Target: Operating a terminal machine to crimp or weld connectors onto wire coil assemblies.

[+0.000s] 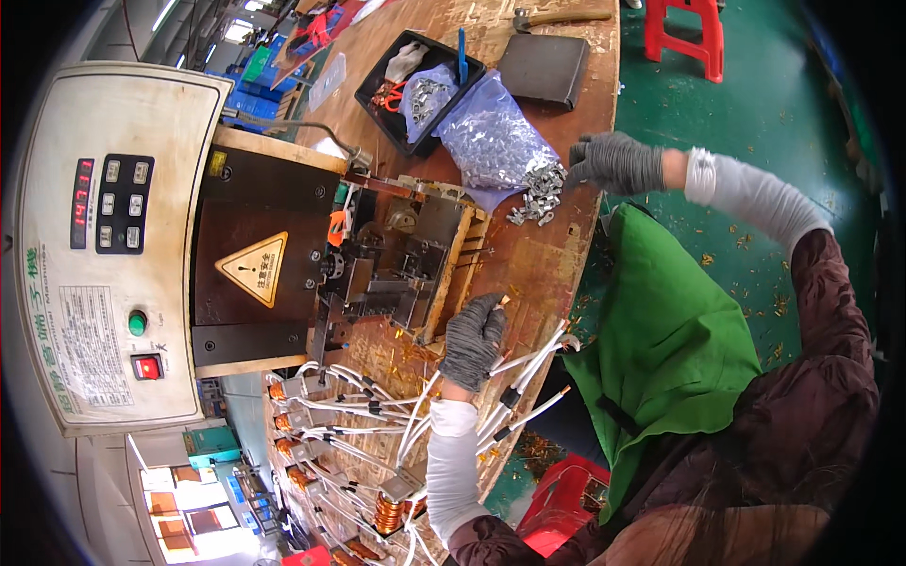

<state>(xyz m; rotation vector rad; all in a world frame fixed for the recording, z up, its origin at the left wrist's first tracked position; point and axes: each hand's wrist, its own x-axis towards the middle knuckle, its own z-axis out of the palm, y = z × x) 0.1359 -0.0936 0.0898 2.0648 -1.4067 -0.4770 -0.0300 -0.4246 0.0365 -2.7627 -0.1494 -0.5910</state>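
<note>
My left hand (475, 341), in a grey glove, is closed beside the front of the machine's crimping head (387, 274). A short copper-coloured wire end (505, 300) sticks out from between its thumb and fingers. My right hand (615, 162), gloved the same way, is at the table edge with its fingers drawn together. Its fingertips are at the edge of a loose pile of silver metal terminals (543, 193); whether they pinch one is hidden. The pile spills from a clear bluish plastic bag (491, 137) full of such terminals.
Copper coils (389, 514) with white wires (519, 387) lie on the wooden table (538, 274) near my left forearm. A black tray (415, 141), a dark metal block (544, 70) and a hammer (562, 17) are at the far end. Red stools (684, 38) stand on the green floor.
</note>
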